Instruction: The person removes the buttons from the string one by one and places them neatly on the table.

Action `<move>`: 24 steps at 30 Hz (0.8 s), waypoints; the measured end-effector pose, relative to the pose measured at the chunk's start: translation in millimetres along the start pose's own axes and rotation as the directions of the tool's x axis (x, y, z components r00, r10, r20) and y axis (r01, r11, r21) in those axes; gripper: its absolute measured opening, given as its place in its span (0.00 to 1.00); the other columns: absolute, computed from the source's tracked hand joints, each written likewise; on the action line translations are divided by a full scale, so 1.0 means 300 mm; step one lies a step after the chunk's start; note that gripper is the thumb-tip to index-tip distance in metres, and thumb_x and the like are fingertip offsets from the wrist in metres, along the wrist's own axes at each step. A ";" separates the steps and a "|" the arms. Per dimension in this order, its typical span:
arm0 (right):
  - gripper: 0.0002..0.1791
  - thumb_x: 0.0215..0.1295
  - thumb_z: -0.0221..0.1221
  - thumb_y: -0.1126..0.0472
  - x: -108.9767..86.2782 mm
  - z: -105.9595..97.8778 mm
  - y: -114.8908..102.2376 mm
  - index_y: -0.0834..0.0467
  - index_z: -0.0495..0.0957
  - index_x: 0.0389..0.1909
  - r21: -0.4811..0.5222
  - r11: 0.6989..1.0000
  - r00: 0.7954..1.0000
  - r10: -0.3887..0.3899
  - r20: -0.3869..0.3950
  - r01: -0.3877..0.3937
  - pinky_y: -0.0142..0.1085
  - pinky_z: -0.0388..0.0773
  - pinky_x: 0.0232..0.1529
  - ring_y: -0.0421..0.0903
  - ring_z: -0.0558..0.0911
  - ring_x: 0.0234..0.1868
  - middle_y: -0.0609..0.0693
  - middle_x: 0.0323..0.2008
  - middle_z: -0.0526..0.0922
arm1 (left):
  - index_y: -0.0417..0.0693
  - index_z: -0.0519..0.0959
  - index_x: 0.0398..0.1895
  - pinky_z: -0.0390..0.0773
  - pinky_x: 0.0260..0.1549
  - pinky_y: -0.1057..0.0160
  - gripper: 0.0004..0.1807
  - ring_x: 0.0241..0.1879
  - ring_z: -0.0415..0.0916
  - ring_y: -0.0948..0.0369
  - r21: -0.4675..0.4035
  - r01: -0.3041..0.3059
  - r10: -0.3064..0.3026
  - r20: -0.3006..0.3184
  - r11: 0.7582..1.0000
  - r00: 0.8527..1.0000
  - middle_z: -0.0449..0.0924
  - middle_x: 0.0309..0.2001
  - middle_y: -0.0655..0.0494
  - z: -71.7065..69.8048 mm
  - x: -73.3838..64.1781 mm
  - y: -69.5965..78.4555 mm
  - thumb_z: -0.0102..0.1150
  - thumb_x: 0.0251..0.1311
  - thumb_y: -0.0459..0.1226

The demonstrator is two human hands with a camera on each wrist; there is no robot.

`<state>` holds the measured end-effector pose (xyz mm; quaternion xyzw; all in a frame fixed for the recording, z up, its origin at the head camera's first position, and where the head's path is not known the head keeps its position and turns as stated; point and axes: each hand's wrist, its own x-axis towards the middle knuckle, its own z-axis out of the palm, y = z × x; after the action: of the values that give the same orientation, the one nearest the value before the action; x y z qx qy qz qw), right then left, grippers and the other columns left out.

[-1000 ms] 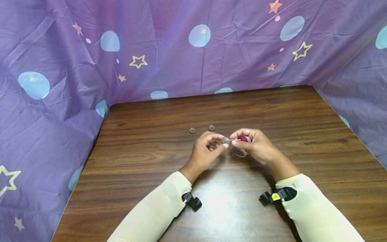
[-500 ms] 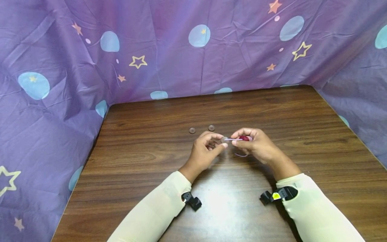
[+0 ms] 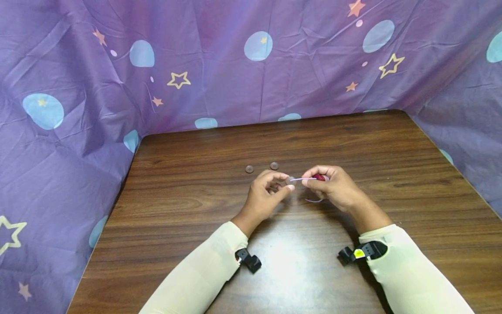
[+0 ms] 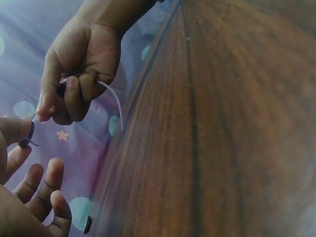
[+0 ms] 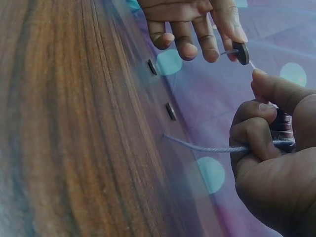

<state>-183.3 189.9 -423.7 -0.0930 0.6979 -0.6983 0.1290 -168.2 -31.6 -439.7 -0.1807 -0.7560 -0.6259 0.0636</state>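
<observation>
Between thumb and index finger, my left hand (image 3: 263, 196) pinches a dark round button (image 5: 242, 53) on edge. A thin pale lilac cord (image 3: 303, 179) runs through it, and a short tip pokes out on the palm side. My right hand (image 3: 338, 189) pinches the cord just right of the button. Its curled fingers also hold a small stack of dark red discs (image 5: 281, 121), partly hidden in the palm. A loose cord tail (image 5: 202, 148) trails out from under those fingers. The left hand's other fingers (image 4: 44, 190) are spread and touch nothing.
Two brown buttons, a left one (image 3: 249, 169) and a right one (image 3: 274, 165), lie flat on the wooden table (image 3: 188, 253) just beyond the left hand. A purple curtain (image 3: 219, 56) with stars and dots hangs along the table's back and sides.
The hands have drawn slightly apart, and a little more cord shows between them. The red stack sits deeper behind the right fingers. The two buttons on the table have not moved.
</observation>
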 end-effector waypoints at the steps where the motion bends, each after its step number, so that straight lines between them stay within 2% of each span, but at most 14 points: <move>1: 0.03 0.62 0.65 0.66 0.000 -0.001 0.000 0.55 0.83 0.35 0.009 1.000 1.000 0.000 0.002 0.000 0.29 0.62 0.16 0.36 0.67 0.16 0.42 0.17 0.73 | 0.46 0.83 0.44 0.82 0.32 0.65 0.14 0.36 0.81 0.59 -0.002 -0.002 0.002 0.000 1.000 1.000 0.80 0.45 0.51 0.000 0.000 -0.001 0.71 0.55 0.37; 8: 0.06 0.64 0.62 0.69 0.003 -0.007 0.003 0.55 0.83 0.33 0.092 0.996 1.000 -0.021 0.022 0.019 0.31 0.57 0.16 0.36 0.66 0.15 0.40 0.18 0.74 | 0.45 0.83 0.44 0.82 0.34 0.67 0.14 0.35 0.82 0.58 0.003 -0.021 0.021 -0.022 1.000 1.000 0.81 0.44 0.49 -0.004 0.006 -0.015 0.71 0.55 0.37; 16: 0.05 0.64 0.62 0.69 0.003 -0.017 -0.002 0.56 0.83 0.33 0.116 0.992 0.999 -0.045 0.018 0.043 0.29 0.59 0.16 0.36 0.67 0.16 0.41 0.19 0.75 | 0.47 0.84 0.44 0.78 0.31 0.69 0.13 0.33 0.80 0.59 0.013 -0.017 0.017 -0.040 1.000 0.999 0.80 0.43 0.49 -0.008 0.016 -0.020 0.72 0.55 0.37; 24: 0.07 0.64 0.62 0.69 -0.002 -0.020 -0.015 0.54 0.83 0.33 0.094 0.995 1.000 -0.027 -0.016 0.028 0.26 0.62 0.17 0.37 0.68 0.17 0.42 0.20 0.75 | 0.36 0.82 0.45 0.82 0.35 0.61 0.14 0.35 0.80 0.46 0.002 -0.031 0.031 -0.054 1.000 0.998 0.79 0.44 0.38 -0.006 0.030 -0.019 0.69 0.55 0.30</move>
<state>-184.8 195.9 -419.2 -0.0911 0.6638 -0.7328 0.1186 -178.6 -32.4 -441.6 -0.1753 -0.7513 -0.6292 0.0939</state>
